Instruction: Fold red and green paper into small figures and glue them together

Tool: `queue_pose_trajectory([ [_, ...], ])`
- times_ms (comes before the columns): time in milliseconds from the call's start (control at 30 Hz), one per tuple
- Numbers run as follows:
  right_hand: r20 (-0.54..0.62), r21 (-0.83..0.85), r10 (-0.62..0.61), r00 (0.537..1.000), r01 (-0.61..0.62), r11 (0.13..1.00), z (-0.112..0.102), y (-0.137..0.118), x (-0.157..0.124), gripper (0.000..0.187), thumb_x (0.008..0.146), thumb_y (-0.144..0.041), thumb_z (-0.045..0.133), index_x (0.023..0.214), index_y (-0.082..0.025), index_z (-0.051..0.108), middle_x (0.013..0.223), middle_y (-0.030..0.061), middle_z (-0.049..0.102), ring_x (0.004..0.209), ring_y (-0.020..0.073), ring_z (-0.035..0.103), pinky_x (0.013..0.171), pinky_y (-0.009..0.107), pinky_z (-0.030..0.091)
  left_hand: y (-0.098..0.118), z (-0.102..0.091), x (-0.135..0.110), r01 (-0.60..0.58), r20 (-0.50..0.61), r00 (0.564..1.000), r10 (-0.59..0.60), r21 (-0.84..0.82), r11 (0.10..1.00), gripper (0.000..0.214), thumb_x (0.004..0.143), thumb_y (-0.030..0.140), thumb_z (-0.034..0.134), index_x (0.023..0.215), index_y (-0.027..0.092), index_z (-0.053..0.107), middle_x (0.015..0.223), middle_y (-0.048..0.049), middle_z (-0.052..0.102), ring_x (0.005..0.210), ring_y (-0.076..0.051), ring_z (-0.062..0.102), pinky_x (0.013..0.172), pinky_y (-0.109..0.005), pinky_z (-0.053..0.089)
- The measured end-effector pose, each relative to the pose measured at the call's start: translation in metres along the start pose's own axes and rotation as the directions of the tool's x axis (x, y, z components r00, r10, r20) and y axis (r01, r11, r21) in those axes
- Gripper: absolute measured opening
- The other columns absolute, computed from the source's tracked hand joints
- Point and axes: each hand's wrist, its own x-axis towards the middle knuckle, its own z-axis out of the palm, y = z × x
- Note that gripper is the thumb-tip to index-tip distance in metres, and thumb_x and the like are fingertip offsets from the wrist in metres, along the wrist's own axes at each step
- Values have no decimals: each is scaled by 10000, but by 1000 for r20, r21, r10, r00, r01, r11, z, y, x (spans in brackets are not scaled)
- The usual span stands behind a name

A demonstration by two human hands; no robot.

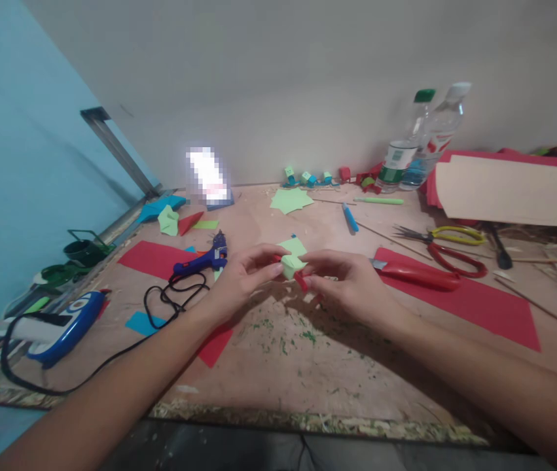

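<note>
My left hand pinches the left side of a small light green paper cube held just above the table. From the other side, the fingers of my right hand close on a red paper piece at the cube's lower right edge. Whether the red piece is fixed to the cube I cannot tell. Behind the cube lies a flat light green paper piece. A blue glue gun with a black cord rests left of my hands.
A red-handled knife lies on red paper to the right, near scissors. Two bottles stand by the wall with small paper figures beside them. A lit, blurred screen leans at the back. Green scraps litter the front.
</note>
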Motion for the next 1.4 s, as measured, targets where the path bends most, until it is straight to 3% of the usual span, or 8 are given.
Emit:
queue_pose_trajectory([
  [267,7,-55,13,1000,-12,998,-2,0,0,246,744,-312,789,942,-166,780,844,65,800,729,199,724,617,323,611,6,3,-3,-17,65,998,14,40,999,286,842,310,850,1088,182,782,994,-57,777,885,-178,719,789,-284,574],
  [433,-31,-135,-39,999,35,990,-2,0,1,189,745,-293,777,893,-175,776,882,76,801,756,207,722,645,329,598,8,9,-8,-54,120,992,35,167,984,688,619,221,1000,1235,223,693,1231,-82,746,1149,-267,712,973,-376,579],
  [500,-46,-153,-59,997,52,987,-1,1,1,178,747,-296,782,880,-180,769,868,71,797,754,207,719,646,327,589,8,13,-10,-89,111,992,62,260,961,748,596,248,1020,1256,233,669,1298,-92,719,1199,-285,690,1028,-407,557],
  [767,-49,-169,-112,992,102,980,1,6,-3,122,789,-259,759,884,-182,756,807,29,764,704,168,692,682,311,562,9,17,-16,-199,121,980,161,451,870,465,885,314,801,1307,197,643,1313,-117,730,1199,-264,700,1061,-420,547],
  [1000,-20,-124,-75,997,72,990,2,7,-4,132,800,-254,777,904,-182,739,758,10,740,608,152,669,587,291,546,8,10,-14,-280,140,959,246,600,749,348,973,397,743,1277,233,692,1287,-65,752,1093,-219,717,974,-346,546],
  [1200,-29,-125,-34,999,30,992,3,5,-6,155,809,-282,788,923,-182,751,806,35,765,619,166,693,570,297,559,3,9,-11,-244,120,969,214,563,790,379,963,445,756,1271,235,689,1255,-77,752,1076,-230,718,969,-363,554],
  [1333,-9,-112,24,1000,-25,993,2,4,-3,271,811,-254,771,1068,-166,768,894,72,792,675,193,729,589,321,593,3,8,-9,-175,74,985,159,446,878,354,923,350,798,1234,220,689,1261,-82,744,1082,-232,732,960,-367,583],
  [1400,28,-50,74,997,-72,996,-1,4,0,350,821,-260,770,1157,-162,760,973,99,801,744,218,757,615,342,617,4,6,-7,-193,59,981,185,409,892,331,888,283,823,1187,210,699,1262,-82,733,1093,-228,730,987,-375,585],
])
